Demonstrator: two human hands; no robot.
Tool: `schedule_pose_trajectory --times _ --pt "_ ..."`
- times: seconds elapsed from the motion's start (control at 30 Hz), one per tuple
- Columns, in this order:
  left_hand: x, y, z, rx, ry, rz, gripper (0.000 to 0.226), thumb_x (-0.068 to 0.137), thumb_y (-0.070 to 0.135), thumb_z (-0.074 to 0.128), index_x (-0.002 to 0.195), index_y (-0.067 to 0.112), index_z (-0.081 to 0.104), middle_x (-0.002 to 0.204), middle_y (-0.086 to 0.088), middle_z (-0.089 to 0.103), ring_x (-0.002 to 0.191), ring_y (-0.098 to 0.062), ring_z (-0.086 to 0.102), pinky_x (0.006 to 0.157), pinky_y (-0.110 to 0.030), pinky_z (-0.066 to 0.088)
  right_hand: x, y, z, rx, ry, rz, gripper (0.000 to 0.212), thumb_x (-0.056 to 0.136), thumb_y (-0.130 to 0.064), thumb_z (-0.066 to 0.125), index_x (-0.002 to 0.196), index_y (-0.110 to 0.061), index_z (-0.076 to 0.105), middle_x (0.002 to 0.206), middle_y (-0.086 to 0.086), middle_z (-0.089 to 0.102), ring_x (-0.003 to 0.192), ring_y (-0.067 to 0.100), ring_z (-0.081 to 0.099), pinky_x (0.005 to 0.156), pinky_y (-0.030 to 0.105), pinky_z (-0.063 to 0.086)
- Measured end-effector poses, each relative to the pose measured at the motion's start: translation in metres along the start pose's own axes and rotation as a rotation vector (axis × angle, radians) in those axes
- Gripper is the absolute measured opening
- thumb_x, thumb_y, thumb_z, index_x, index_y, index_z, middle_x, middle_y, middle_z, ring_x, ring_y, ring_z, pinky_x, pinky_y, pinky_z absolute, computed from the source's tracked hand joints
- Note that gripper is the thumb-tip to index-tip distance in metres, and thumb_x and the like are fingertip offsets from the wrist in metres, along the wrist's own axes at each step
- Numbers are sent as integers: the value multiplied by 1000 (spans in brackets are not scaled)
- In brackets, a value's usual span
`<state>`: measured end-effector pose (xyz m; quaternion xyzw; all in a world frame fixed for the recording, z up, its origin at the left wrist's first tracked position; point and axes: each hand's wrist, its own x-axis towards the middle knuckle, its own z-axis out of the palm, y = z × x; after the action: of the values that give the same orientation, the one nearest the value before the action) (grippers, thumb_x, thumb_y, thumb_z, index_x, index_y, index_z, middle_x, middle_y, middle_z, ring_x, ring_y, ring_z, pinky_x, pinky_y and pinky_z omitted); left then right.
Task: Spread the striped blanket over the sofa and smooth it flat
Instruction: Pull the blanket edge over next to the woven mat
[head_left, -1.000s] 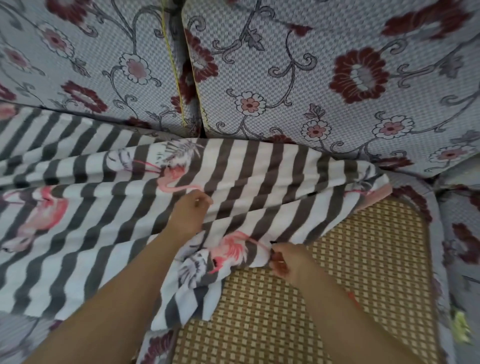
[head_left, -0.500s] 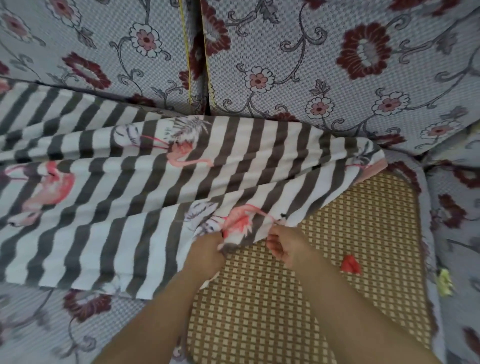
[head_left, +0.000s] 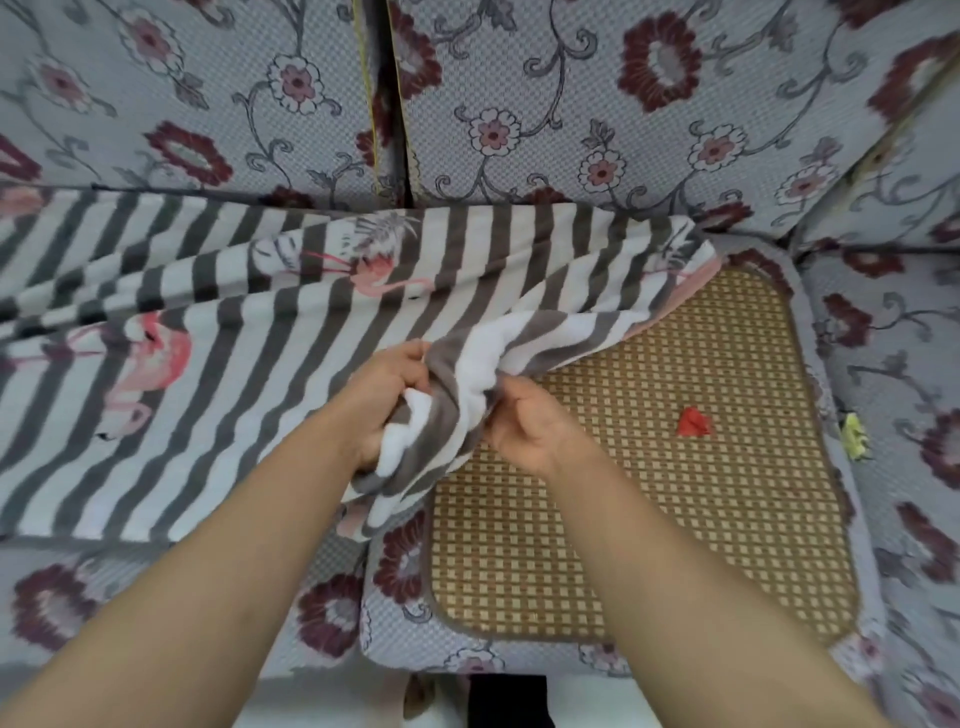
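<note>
Closest to the camera, both bare forearms came up from the bottom corners of the frame and met near the middle. The left hand (head_left: 387, 400) had its fingers curled tight around a bunched-up wad of the striped blanket (head_left: 223, 374), gripping it from the left side, knuckles up. The right hand (head_left: 524, 421) was right next to it, fingers bent and pinching the same wad from the other side, so the two hands were pretty much touching through the fabric. A twisted corner of the blanket hung down between them toward the lower middle of the frame.

Under the right hand, filling the lower right, was a woven mat (head_left: 649, 519) lying on the seat cushion of the sofa (head_left: 571, 104). A small red scrap (head_left: 693, 422) sat on the mat to the right of the hands, and a little yellow bit (head_left: 854, 436) lay just off the mat's right edge on the floral fabric.

The rest of the blanket covered the left and centre of the frame, grey and white stripes with pink flamingos, lying rumpled on the seat with folds running across it. Its right end was lifted and folded back, showing a pink underside near the mat's top corner.

Farthest back, along the top, were the sofa's floral back cushions, with a gap between two of them at the upper middle.
</note>
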<state>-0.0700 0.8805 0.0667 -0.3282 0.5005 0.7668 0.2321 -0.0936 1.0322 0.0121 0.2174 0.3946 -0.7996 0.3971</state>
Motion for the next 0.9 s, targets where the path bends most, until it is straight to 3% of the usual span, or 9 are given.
schedule_pose_trajectory --times 0.1,0.17,0.23,0.33,0.43,0.53,0.67,0.73,0.9 --pt "-5 5 -2 247 435 340 31 79 -4 46 101 16 55 104 -12 60 80 -17 58 72 -29 51 -1 2 6 48 176 -40 19 92 -20 59 104 -7 67 83 9 72 78 21 68 87 37 55" --pt "-15 2 -15 460 753 693 26 78 0 51 94 21 49 97 0 55 75 -5 50 65 -14 41 -7 3 11 149 335 -5 18 93 -22 59 80 -10 63 52 -1 50 46 10 44 71 30 55" --pt "-26 -16 -22 658 671 887 20 77 5 57 85 21 48 81 6 51 69 -5 47 63 -15 41 -15 1 17 260 420 25 23 94 -20 58 73 -11 57 46 -2 43 41 7 33 57 26 56" --pt "-30 -70 -16 1137 233 646 37 71 34 75 99 23 53 98 8 52 87 -8 51 78 -27 48 -22 -5 31 282 434 48 26 95 -18 55 71 -10 52 40 -1 42 36 6 31 59 32 58" --pt "-6 -103 -17 1296 310 642 45 77 39 69 107 11 51 113 -2 46 104 -19 47 86 -35 46 -24 -10 40 243 442 57 23 95 -19 56 75 -8 53 47 0 41 43 6 30 77 40 54" --pt "3 -82 -14 1000 497 604 22 92 21 44 79 6 54 85 -7 57 86 -26 57 69 -34 40 -25 -16 36 235 407 23 21 94 -22 58 81 -6 56 57 3 43 49 8 35 70 40 59" --pt "-16 -51 -13 192 258 357 27 91 9 36 66 9 48 54 -4 53 58 -21 59 74 -37 51 -31 -16 15 32 409 -52 20 96 -23 53 85 -6 58 66 3 53 58 11 47 73 33 57" --pt "-22 -58 -11 551 192 437 14 89 19 53 77 13 49 70 -2 56 68 -16 59 74 -35 51 -36 -12 12 58 381 -37 19 98 -18 50 85 -6 58 69 5 55 60 12 50 71 33 55" --pt "10 -121 -12 1299 150 253 56 71 49 73 109 18 46 114 -5 47 103 -25 53 82 -35 46 -43 -10 16 49 349 -76 23 96 -18 53 76 -6 57 65 6 57 58 14 51 67 32 55"
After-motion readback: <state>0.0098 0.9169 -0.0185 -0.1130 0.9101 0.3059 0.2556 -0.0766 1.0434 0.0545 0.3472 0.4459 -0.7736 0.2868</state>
